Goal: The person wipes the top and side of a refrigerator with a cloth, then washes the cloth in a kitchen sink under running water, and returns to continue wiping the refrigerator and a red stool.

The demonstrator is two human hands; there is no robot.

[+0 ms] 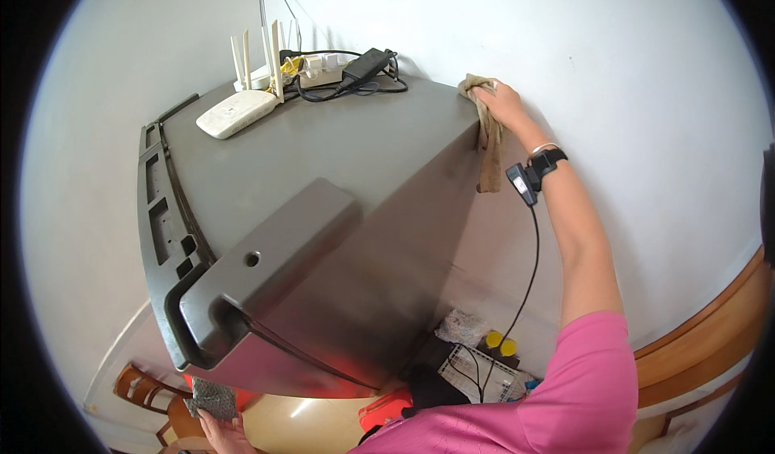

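A tan cloth (489, 145) is bunched under the fingers of my right hand (505, 104), at the back corner of a grey refrigerator top (315, 145). Part of the cloth hangs down past the edge, beside the wall. A dark wrist strap with a small device (525, 178) and a cable sits on my right wrist. Low on the left, below the refrigerator door's front edge, my left hand (224, 434) grips a grey speckled cloth or pad (212, 398); its fingers are partly out of sight.
A white router (237, 114) with upright antennas stands on the refrigerator. Behind it lie a power strip (321, 77), a black power adapter (366, 66) and tangled cables. Below are a wooden chair (142, 387), yellow-lidded jars (507, 348) and a white wire rack (484, 375).
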